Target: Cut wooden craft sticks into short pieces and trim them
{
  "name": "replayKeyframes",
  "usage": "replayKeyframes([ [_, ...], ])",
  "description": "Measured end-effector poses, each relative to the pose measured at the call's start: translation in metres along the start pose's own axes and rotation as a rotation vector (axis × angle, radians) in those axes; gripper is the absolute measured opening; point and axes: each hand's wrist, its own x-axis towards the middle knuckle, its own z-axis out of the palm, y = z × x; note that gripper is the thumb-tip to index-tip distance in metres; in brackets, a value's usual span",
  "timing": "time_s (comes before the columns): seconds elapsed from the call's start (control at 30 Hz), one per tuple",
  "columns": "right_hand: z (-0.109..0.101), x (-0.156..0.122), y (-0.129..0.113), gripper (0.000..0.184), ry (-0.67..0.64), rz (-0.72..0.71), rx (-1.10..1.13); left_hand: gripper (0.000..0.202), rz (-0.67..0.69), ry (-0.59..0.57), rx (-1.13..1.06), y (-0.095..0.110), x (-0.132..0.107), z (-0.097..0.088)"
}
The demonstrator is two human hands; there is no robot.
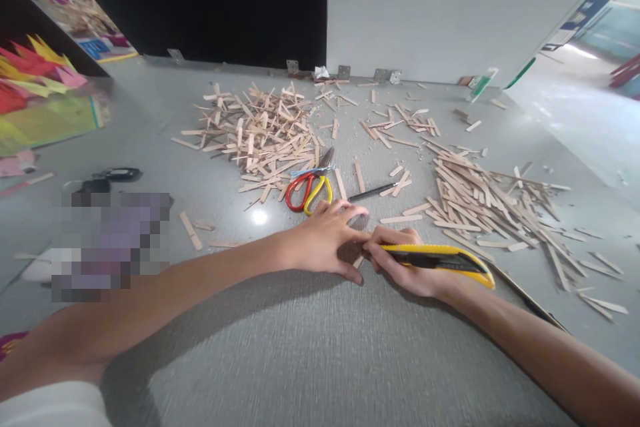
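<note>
My right hand (405, 260) grips a yellow and black utility knife (440, 260), its front end pointing left toward my other hand. My left hand (327, 243) presses down on the grey floor, fingers bent and close together over a small wooden stick (359, 260) that shows only partly beneath them. The two hands touch at the fingertips. Red and yellow scissors (309, 188) lie just beyond my left hand. A black pen (373, 192) lies to their right.
Two big heaps of cut wooden sticks spread over the floor, one at centre left (260, 133), one at right (490, 203). Coloured paper (35, 93) lies far left. A black and white wall (400, 7) closes the back. A blurred patch sits at left.
</note>
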Motion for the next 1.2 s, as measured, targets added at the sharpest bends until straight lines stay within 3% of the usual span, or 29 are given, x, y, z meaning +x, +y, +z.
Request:
replayKeyframes([
  [0.17, 0.004, 0.001, 0.006, 0.040, 0.050, -0.075, 0.008, 0.068, 0.016, 0.027, -0.009, -0.001, 0.000, 0.002],
  [0.33, 0.000, 0.001, 0.002, 0.032, -0.022, -0.083, 0.012, 0.066, 0.031, 0.019, 0.041, -0.001, 0.000, 0.000],
  [0.6, -0.007, 0.001, -0.003, 0.022, -0.076, -0.234, -0.001, 0.070, 0.004, -0.004, 0.078, 0.005, 0.000, -0.004],
  [0.87, -0.005, 0.002, -0.011, 0.027, -0.024, -0.126, -0.019, 0.061, -0.003, 0.003, 0.063, 0.004, 0.000, -0.004],
  [1.2, -0.002, 0.000, -0.003, 0.024, -0.078, -0.155, 0.001, 0.066, 0.013, 0.030, -0.011, 0.001, -0.001, -0.001],
])
